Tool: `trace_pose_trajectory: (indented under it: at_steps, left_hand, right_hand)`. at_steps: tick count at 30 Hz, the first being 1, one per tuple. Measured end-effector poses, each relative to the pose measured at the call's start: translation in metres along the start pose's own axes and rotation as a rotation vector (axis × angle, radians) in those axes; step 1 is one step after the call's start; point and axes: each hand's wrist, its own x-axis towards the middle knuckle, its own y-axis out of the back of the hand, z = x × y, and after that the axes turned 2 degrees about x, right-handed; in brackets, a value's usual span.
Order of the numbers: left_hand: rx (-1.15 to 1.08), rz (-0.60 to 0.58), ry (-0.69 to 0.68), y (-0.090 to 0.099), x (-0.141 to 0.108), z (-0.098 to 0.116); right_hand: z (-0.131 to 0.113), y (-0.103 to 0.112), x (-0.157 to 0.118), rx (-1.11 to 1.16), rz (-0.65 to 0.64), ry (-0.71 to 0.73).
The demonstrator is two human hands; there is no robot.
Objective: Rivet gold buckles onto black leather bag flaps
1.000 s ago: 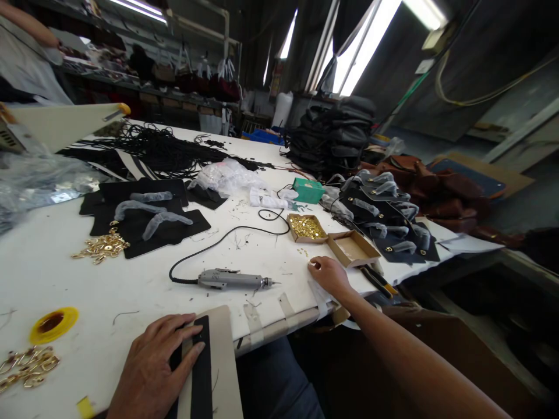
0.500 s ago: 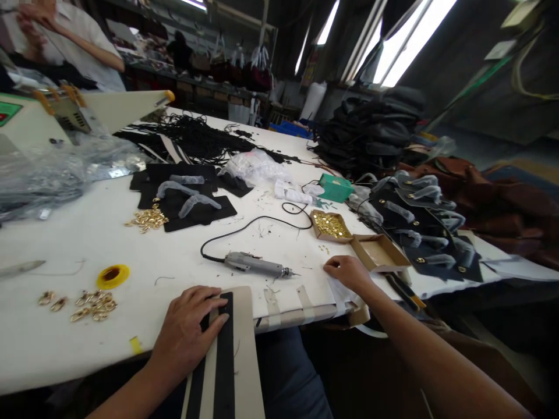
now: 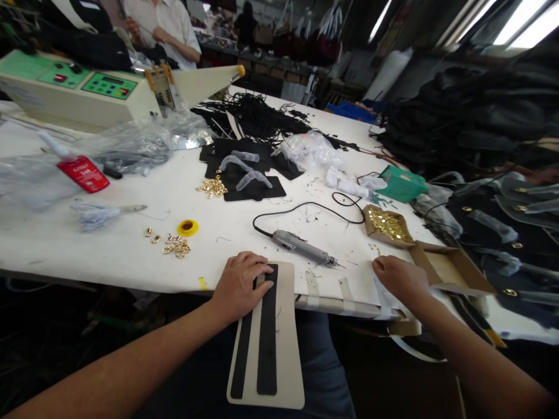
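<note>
My left hand holds the upper end of a beige panel, its thumb and fingers on top, over a black strip. A second black strip lies alongside. The panel slopes from the table edge over my lap. My right hand is closed at the table's front edge, beside a few loose gold bits; anything in its fingertips is hidden. Between and beyond my hands lies a grey electric screwdriver with a black cord. A cardboard box of small gold pieces stands near my right hand.
Gold clasps, a yellow ring and a red glue bottle lie left. Black pieces with wrapped handles sit further back. A shallow cardboard box and green box stand right. A person works behind a machine.
The view has turned left, so the table things appear further right and the machine and glue bottle show. My left hand stays on the panel; my right hand stays closed near the gold bits.
</note>
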Motion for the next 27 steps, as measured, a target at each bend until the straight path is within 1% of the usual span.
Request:
trace_pose_trajectory:
  at_steps: [5, 9, 11, 13, 15, 16, 17, 18, 20, 21, 22, 24, 25, 27]
  left_hand:
    - [-0.011, 0.006, -0.009, -0.001, -0.002, -0.002]
    - [-0.012, 0.007, -0.013, -0.001, -0.003, -0.004]
    - [-0.008, 0.009, -0.010, 0.000, -0.003, -0.004]
    - [-0.009, 0.008, -0.008, 0.001, -0.002, -0.003]
    - [-0.013, 0.003, -0.012, 0.002, -0.002, -0.003]
    - [-0.013, -0.001, -0.014, 0.002, -0.002, -0.003]
    - [-0.012, -0.004, -0.015, 0.002, -0.002, -0.003]
    - [-0.009, -0.006, -0.014, 0.001, -0.002, -0.003]
    - [-0.001, -0.008, -0.006, 0.001, -0.001, -0.003]
    - [0.002, -0.009, -0.003, 0.001, -0.001, -0.003]
    - [0.005, -0.011, -0.003, 0.001, -0.001, -0.003]
    - [0.011, -0.017, -0.007, 0.001, -0.001, -0.003]
    - [0.012, -0.020, -0.009, 0.002, -0.001, -0.002]
    - [0.016, -0.022, -0.015, 0.003, 0.000, -0.002]
  right_hand:
    - [0.005, -0.013, 0.001, 0.086, 0.074, -0.066]
    - [0.007, -0.020, 0.001, 0.162, 0.137, -0.091]
    - [0.005, -0.017, -0.003, 0.186, 0.165, -0.098]
    - [-0.003, -0.008, -0.013, 0.259, 0.228, -0.087]
    - [-0.021, 0.007, -0.029, 0.434, 0.292, -0.022]
    - [-0.035, 0.014, -0.039, 0.560, 0.298, 0.043]
    - [-0.051, 0.022, -0.050, 0.700, 0.254, 0.122]
    - [-0.071, 0.029, -0.061, 0.823, 0.182, 0.198]
    - [-0.113, 0.038, -0.077, 0.969, 0.019, 0.386]
    - [-0.133, 0.041, -0.082, 1.015, -0.024, 0.484]
    - [-0.152, 0.042, -0.085, 1.037, -0.037, 0.567]
    - [-0.182, 0.041, -0.083, 1.046, -0.014, 0.679]
    - [-0.192, 0.039, -0.080, 1.039, 0.007, 0.713]
    - [-0.204, 0.035, -0.074, 1.012, 0.034, 0.747]
